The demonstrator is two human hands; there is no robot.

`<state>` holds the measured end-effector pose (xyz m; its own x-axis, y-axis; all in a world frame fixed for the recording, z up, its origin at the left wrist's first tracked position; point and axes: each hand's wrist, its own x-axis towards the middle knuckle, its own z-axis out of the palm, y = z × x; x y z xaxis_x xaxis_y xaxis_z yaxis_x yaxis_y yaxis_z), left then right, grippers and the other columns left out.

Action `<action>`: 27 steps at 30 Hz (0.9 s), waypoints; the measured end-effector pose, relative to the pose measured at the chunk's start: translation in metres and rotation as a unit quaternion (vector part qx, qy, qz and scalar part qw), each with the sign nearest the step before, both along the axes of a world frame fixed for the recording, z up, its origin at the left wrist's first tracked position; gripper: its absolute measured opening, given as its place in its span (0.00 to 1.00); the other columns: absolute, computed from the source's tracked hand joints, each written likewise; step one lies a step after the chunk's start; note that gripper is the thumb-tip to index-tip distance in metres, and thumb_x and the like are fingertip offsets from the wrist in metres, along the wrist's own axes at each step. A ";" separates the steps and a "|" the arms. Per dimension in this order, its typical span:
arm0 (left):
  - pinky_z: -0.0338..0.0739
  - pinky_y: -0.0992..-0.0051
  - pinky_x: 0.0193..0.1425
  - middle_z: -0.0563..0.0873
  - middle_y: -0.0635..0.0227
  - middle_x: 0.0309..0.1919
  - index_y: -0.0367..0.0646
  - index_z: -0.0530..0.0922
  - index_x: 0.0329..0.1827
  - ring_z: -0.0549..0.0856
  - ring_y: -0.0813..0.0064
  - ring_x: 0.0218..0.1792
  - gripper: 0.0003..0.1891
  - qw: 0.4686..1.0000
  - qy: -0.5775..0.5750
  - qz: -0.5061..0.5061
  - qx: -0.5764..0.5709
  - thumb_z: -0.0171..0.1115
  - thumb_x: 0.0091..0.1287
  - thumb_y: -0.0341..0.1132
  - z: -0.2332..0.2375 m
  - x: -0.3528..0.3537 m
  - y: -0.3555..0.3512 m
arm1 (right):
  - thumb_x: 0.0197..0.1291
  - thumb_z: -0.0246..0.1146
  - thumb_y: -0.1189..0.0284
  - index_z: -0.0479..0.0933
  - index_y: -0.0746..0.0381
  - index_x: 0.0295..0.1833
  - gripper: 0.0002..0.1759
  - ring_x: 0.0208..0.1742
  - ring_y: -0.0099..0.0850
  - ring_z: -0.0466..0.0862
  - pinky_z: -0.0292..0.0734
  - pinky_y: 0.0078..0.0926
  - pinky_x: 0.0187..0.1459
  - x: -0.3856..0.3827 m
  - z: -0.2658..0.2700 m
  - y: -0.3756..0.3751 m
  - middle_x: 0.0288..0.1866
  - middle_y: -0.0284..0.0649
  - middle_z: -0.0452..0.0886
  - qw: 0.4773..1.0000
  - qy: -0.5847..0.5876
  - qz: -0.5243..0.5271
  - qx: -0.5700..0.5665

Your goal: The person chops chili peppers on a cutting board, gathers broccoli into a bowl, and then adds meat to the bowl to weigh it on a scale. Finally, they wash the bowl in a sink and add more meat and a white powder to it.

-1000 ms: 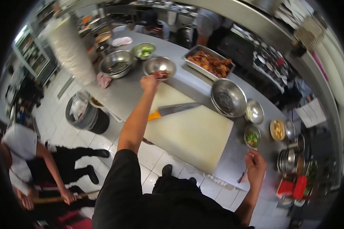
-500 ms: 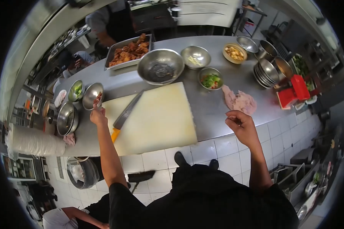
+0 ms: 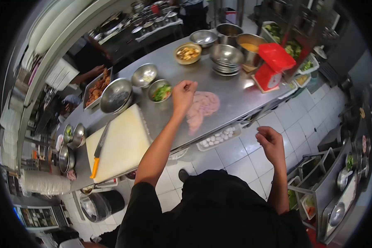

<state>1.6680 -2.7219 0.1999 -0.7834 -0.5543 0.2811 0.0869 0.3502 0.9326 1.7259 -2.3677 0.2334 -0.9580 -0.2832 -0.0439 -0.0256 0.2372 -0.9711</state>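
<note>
The left hand (image 3: 183, 93) reaches out over the steel counter (image 3: 235, 93), its fingers curled in and pressed together into a loose fist; whether anything is caught inside them cannot be told; it hovers at the near edge of the raw meat (image 3: 206, 103), a pale pink heap lying flat on the bare counter, just right of the bowl of chopped greens (image 3: 160, 91). The right hand (image 3: 270, 140) hangs off the counter over the tiled floor (image 3: 244, 165), fingers loosely bent and apart, holding nothing. Behind the greens sit a small steel bowl (image 3: 144, 75) and a large steel bowl (image 3: 116, 96); a tray of fried food (image 3: 96, 87) lies beyond them, with another person's hand (image 3: 96, 70) near it on the far side. To the left lies the cutting board (image 3: 120, 144), with an orange-handled knife (image 3: 98, 151) along its far-left edge. Past the meat stand a bowl of brown food (image 3: 187, 53), a stack of steel bowls (image 3: 225, 58), a pot of orange liquid (image 3: 249, 43) and a red scale (image 3: 273, 62); a tray of eggs (image 3: 219, 138) sits under the counter edge, below the meat.
</note>
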 end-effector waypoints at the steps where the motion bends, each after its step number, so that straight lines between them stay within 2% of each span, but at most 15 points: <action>1: 0.75 0.73 0.33 0.86 0.63 0.27 0.35 0.84 0.35 0.82 0.73 0.26 0.09 0.999 -0.008 -0.007 -0.049 0.68 0.61 0.33 -0.008 -0.030 0.013 | 0.61 0.64 0.78 0.79 0.69 0.48 0.10 0.33 0.18 0.77 0.72 0.17 0.36 0.000 -0.002 0.025 0.32 0.33 0.81 1.000 -0.007 -0.031 0.001; 2: 0.75 0.72 0.33 0.87 0.61 0.28 0.35 0.84 0.35 0.83 0.70 0.26 0.09 0.995 -0.015 -0.009 -0.096 0.69 0.60 0.33 -0.005 -0.055 0.028 | 0.61 0.64 0.78 0.79 0.69 0.48 0.10 0.33 0.18 0.77 0.72 0.17 0.36 0.001 -0.002 0.049 0.31 0.33 0.80 0.998 -0.014 -0.058 0.004; 5: 0.78 0.67 0.39 0.88 0.56 0.33 0.36 0.84 0.35 0.85 0.59 0.32 0.11 0.991 -0.031 -0.005 -0.129 0.68 0.59 0.37 0.011 -0.111 0.057 | 0.61 0.64 0.78 0.79 0.69 0.47 0.10 0.32 0.17 0.76 0.71 0.16 0.35 0.004 0.004 0.102 0.30 0.32 0.80 0.991 -0.022 -0.135 0.009; 6: 0.79 0.65 0.40 0.88 0.55 0.34 0.36 0.85 0.36 0.86 0.58 0.34 0.13 0.985 -0.049 0.024 -0.166 0.68 0.59 0.39 0.011 -0.131 0.059 | 0.61 0.64 0.78 0.79 0.68 0.47 0.09 0.32 0.17 0.76 0.70 0.15 0.34 0.005 0.005 0.115 0.30 0.31 0.80 0.987 -0.026 -0.156 0.015; 8: 0.80 0.62 0.43 0.88 0.53 0.36 0.37 0.85 0.36 0.86 0.54 0.38 0.15 0.964 -0.083 0.078 -0.242 0.67 0.59 0.43 -0.002 -0.170 0.049 | 0.61 0.64 0.78 0.79 0.68 0.47 0.09 0.30 0.16 0.74 0.69 0.15 0.33 0.000 0.002 0.133 0.29 0.31 0.79 0.983 -0.017 -0.180 0.008; 11: 0.81 0.58 0.47 0.87 0.49 0.37 0.37 0.84 0.37 0.86 0.50 0.41 0.18 0.925 -0.182 0.091 -0.320 0.66 0.57 0.46 -0.003 -0.207 0.031 | 0.61 0.64 0.79 0.80 0.67 0.47 0.09 0.29 0.15 0.74 0.69 0.16 0.32 -0.012 0.008 0.145 0.29 0.30 0.78 0.982 0.000 -0.187 0.014; 14: 0.81 0.56 0.47 0.87 0.48 0.35 0.35 0.83 0.35 0.86 0.48 0.40 0.16 0.897 -0.144 0.093 -0.408 0.64 0.56 0.41 -0.017 -0.238 0.009 | 0.61 0.64 0.79 0.80 0.67 0.47 0.09 0.29 0.15 0.73 0.69 0.15 0.31 -0.035 0.016 0.149 0.29 0.30 0.78 0.984 0.018 -0.174 0.021; 16: 0.79 0.54 0.47 0.86 0.46 0.35 0.34 0.82 0.32 0.86 0.47 0.40 0.12 0.898 -0.181 0.080 -0.393 0.62 0.55 0.37 -0.023 -0.258 -0.002 | 0.60 0.65 0.79 0.80 0.66 0.47 0.10 0.29 0.15 0.73 0.69 0.15 0.32 -0.052 0.020 0.149 0.29 0.30 0.79 0.985 0.026 -0.169 0.012; 17: 0.79 0.53 0.46 0.86 0.45 0.35 0.34 0.82 0.32 0.85 0.46 0.40 0.12 0.892 -0.176 0.069 -0.412 0.61 0.54 0.36 -0.028 -0.268 -0.010 | 0.61 0.64 0.80 0.78 0.70 0.48 0.10 0.31 0.14 0.72 0.67 0.13 0.34 -0.059 0.023 0.151 0.31 0.28 0.76 0.986 0.022 -0.167 0.012; 20: 0.78 0.52 0.45 0.85 0.44 0.33 0.35 0.82 0.31 0.85 0.45 0.40 0.10 0.882 -0.187 0.050 -0.430 0.63 0.51 0.34 -0.029 -0.286 -0.014 | 0.60 0.65 0.78 0.80 0.68 0.47 0.10 0.30 0.16 0.74 0.70 0.16 0.33 -0.073 0.032 0.168 0.30 0.31 0.79 0.977 0.022 -0.208 0.030; 22: 0.77 0.52 0.43 0.85 0.46 0.32 0.35 0.81 0.31 0.84 0.46 0.39 0.10 0.858 -0.170 0.031 -0.484 0.64 0.50 0.34 -0.036 -0.296 -0.026 | 0.60 0.66 0.78 0.80 0.69 0.47 0.10 0.30 0.17 0.75 0.71 0.16 0.34 -0.081 0.025 0.187 0.30 0.31 0.79 0.967 0.012 -0.255 0.020; 24: 0.78 0.53 0.42 0.85 0.47 0.30 0.36 0.81 0.26 0.85 0.47 0.37 0.09 0.849 -0.161 0.026 -0.502 0.64 0.51 0.35 -0.040 -0.298 -0.035 | 0.59 0.66 0.77 0.80 0.69 0.46 0.10 0.31 0.17 0.75 0.71 0.17 0.34 -0.080 0.012 0.208 0.30 0.31 0.79 0.956 -0.008 -0.293 0.008; 25: 0.78 0.53 0.40 0.85 0.47 0.29 0.36 0.82 0.25 0.86 0.47 0.35 0.10 0.834 -0.196 0.035 -0.515 0.63 0.52 0.36 -0.041 -0.300 -0.038 | 0.60 0.66 0.78 0.80 0.69 0.46 0.10 0.30 0.17 0.75 0.71 0.16 0.33 -0.080 0.008 0.218 0.30 0.30 0.79 0.952 -0.008 -0.305 0.015; 27: 0.79 0.53 0.39 0.85 0.47 0.28 0.36 0.82 0.24 0.86 0.47 0.33 0.10 0.838 -0.240 0.069 -0.485 0.62 0.54 0.36 -0.044 -0.304 -0.041 | 0.60 0.65 0.79 0.79 0.69 0.46 0.10 0.30 0.16 0.74 0.70 0.16 0.31 -0.086 0.001 0.237 0.29 0.29 0.78 0.945 -0.002 -0.326 0.023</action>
<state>1.3642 -2.7625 0.1555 -0.8825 -0.3422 0.3226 -0.3205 0.9396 0.1199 1.6404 -2.1303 0.2348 -0.9279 0.3699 -0.0459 0.1445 0.2433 -0.9591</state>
